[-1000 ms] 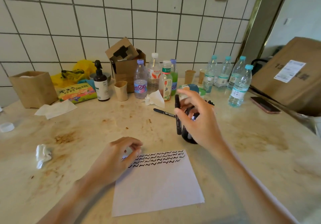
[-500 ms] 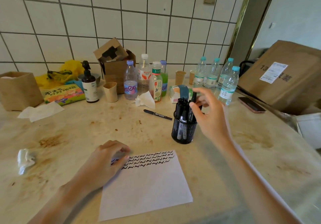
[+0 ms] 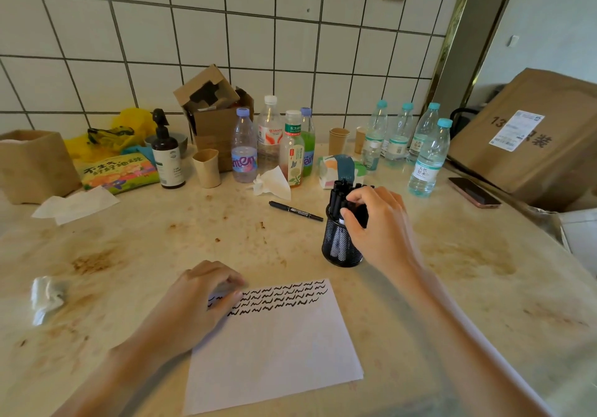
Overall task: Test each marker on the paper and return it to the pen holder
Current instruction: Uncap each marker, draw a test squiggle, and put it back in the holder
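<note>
A white paper (image 3: 274, 352) with three rows of black squiggles along its top lies in front of me. My left hand (image 3: 193, 306) rests with curled fingers on its top-left corner, pressing it down. A black mesh pen holder (image 3: 337, 245) stands just beyond the paper's top-right corner and holds several black markers (image 3: 337, 193). My right hand (image 3: 378, 222) is at the holder's rim, its fingers closed around a marker standing in the holder. One more black marker (image 3: 295, 211) lies loose on the table to the left of the holder.
Along the tiled wall stand several bottles (image 3: 244, 148), paper cups (image 3: 206, 167), a pump bottle (image 3: 168, 154) and an open carton (image 3: 213, 109). A tissue pack (image 3: 339, 171) sits behind the holder. A phone (image 3: 473, 192) and a large cardboard box (image 3: 533, 138) are at the right. Crumpled tissues (image 3: 47, 297) lie at the left.
My right hand carried a marker from above the table to the holder and lowered it in among the others. The left hand stayed on the paper.
</note>
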